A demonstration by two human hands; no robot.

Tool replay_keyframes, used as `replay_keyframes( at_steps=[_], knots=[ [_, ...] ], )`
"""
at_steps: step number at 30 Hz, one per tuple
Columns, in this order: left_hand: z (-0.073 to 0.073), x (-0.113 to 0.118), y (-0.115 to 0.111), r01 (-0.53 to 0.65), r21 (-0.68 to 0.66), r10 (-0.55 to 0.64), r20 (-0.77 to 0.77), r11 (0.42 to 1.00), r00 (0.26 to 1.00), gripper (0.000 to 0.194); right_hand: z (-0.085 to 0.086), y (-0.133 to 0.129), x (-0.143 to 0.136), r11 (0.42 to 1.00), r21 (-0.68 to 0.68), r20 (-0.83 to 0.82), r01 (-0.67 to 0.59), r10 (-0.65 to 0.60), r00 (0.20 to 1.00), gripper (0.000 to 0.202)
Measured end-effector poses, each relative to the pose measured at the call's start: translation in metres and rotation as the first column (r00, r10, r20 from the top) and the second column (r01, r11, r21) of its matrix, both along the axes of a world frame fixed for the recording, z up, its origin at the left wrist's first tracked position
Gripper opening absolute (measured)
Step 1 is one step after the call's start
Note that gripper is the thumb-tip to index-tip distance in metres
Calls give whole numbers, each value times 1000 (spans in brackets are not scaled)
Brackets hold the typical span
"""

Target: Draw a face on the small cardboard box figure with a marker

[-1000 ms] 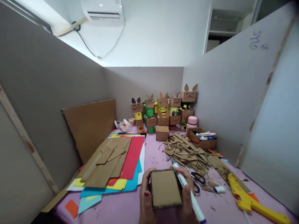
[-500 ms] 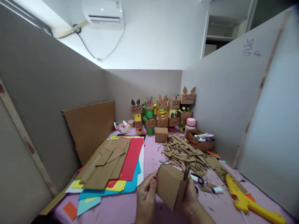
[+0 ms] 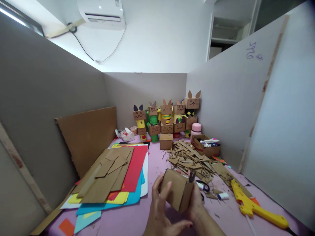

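A small brown cardboard box (image 3: 174,190) is tilted above the table in front of me, with a ragged corrugated strip (image 3: 192,176) standing up at its right edge. My right hand (image 3: 195,203) grips it from the right and behind; most of those fingers are hidden. On the near left side is my left hand (image 3: 159,209), fingers spread along the box's left face and thumb stretched out low to the right, off the cardboard. Just right of the box, partly hidden, lie dark-handled scissors (image 3: 206,186).
A yellow glue gun (image 3: 253,205) lies at right, a glue stick (image 3: 222,196) nearer. Cardboard scraps (image 3: 189,159) are heaped behind the box. Coloured paper (image 3: 134,170) and cardboard sheets (image 3: 105,177) are stacked at left. Cardboard animal figures (image 3: 166,109) stand at the back.
My left hand has loosened from the box, its thumb swinging away to the lower right. The box has shifted slightly left and up in view. The whole view has turned a little right.
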State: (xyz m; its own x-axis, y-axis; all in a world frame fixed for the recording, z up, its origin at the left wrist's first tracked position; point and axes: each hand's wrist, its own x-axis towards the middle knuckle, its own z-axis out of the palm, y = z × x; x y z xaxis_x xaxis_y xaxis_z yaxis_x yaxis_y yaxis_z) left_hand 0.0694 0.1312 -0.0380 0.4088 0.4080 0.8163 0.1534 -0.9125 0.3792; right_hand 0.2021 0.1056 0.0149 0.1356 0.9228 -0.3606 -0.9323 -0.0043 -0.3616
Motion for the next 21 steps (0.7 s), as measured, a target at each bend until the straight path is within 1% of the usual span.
replay_keyframes(
  at_steps=[2,3,4,8,11,12,14,16,19,21],
  knots=[
    [4,-1,1,-19,67,20,-16,998,1000,62,-2,1,0,1000,-13,-4,-12,12,1000,37],
    [5,-2,1,-20,77,21,-12,997,1000,52,-3,1,-1,1000,-20,-5,-13,13,1000,36],
    [6,-3,1,-16,78,17,-12,997,1000,48,-4,2,-1,1000,-27,-7,-14,14,1000,36],
    [7,-3,0,24,73,-22,-36,997,999,48,-10,5,-3,1000,-21,-8,-7,7,1000,36],
    [8,-1,-1,-2,127,7,-33,992,999,52,-11,6,-3,1000,5,15,25,-25,1000,35],
    [9,0,-1,-15,149,22,-44,989,999,55,-11,7,-3,999,12,31,53,-54,998,36],
    [10,0,0,-24,180,38,-73,983,997,61,-11,7,-3,991,21,73,135,-136,988,46],
    [9,0,2,-16,175,33,-93,984,995,64,-12,8,-3,975,26,116,222,-223,968,58],
    [3,0,2,-15,117,25,-83,993,996,65,-15,9,-3,943,47,189,330,-333,924,68],
    [-1,1,1,-20,40,20,0,999,1000,61,-16,8,-4,918,89,248,387,-397,884,67]
  ],
)
